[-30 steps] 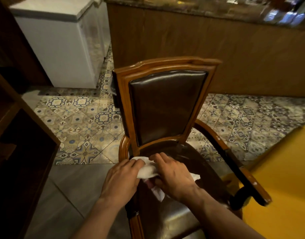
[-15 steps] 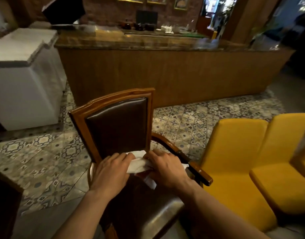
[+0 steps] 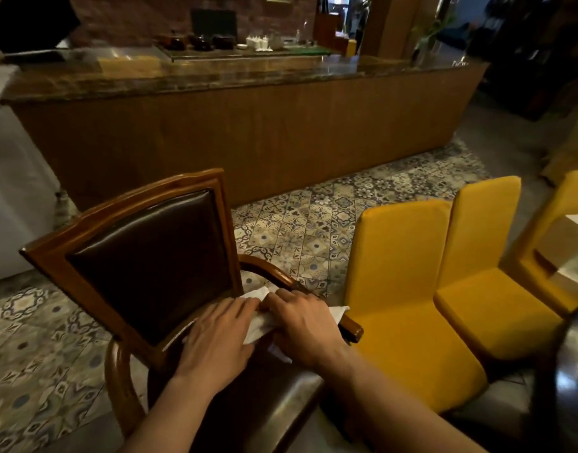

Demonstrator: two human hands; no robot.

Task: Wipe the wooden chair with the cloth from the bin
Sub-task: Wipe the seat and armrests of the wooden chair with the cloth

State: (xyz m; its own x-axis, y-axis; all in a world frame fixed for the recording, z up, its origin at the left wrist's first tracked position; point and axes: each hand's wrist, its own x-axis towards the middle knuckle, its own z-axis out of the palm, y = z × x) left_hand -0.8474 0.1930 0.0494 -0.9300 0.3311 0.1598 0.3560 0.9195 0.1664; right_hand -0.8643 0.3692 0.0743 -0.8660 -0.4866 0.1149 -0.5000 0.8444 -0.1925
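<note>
At the back of the seat, where the padded backrest meets the cushion, both hands are pressing a white cloth (image 3: pixel 259 322) down onto the wooden chair (image 3: pixel 143 256). The left hand (image 3: pixel 219 341) is lying flat with its fingers (image 3: pixel 238 307) spread over the cloth's near edge, and the right hand (image 3: pixel 300 325) is covering the other half, its fingers (image 3: pixel 281 297) extended and bearing down rather than curling into a grip; neither hand is pinching the fabric, both are pinning it under open palms. A corner of the cloth is poking out toward the right armrest (image 3: pixel 349 326) and another toward the backrest frame. The step in hand looks like wiping the seat's rear edge, and doing it well probably means keeping the cloth folded flat under the palms, dragging it in overlapping strokes along the seam, then carrying it out over the armrest and up the carved wooden frame, where dust is likely gathering. Loose corners could bunch or snag on the armrest joint, so tucking them under seems wise. Yellow chairs (image 3: pixel 408 289) are standing just beside the armrest, leaving little room on that side.
</note>
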